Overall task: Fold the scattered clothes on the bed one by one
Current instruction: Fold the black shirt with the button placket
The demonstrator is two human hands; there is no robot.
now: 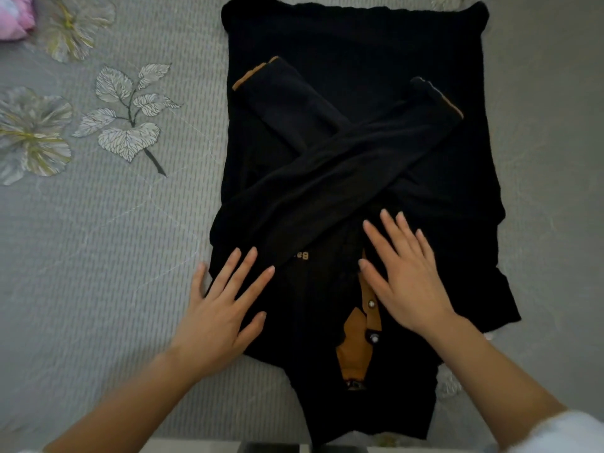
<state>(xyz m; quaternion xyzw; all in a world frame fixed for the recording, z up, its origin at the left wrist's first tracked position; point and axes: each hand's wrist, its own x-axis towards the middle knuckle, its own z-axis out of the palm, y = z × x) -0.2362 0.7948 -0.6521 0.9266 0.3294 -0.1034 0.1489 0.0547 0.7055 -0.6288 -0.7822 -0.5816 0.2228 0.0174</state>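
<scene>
A black long-sleeved shirt [359, 44] with tan cuffs and a tan button placket lies spread flat on the bed, collar toward me. Both sleeves are folded across the chest and cross each other in an X. My left hand [222, 308] rests flat with spread fingers on the shirt's left shoulder area. My right hand [405, 273] lies flat with straight fingers on the chest beside the placket. Neither hand grips the fabric.
The grey quilted bedspread [98, 273] carries printed leaves and flowers on the left. A pink and white bundle of cloth [13, 14] sits at the far top-left corner. The bed's near edge runs along the bottom of the view.
</scene>
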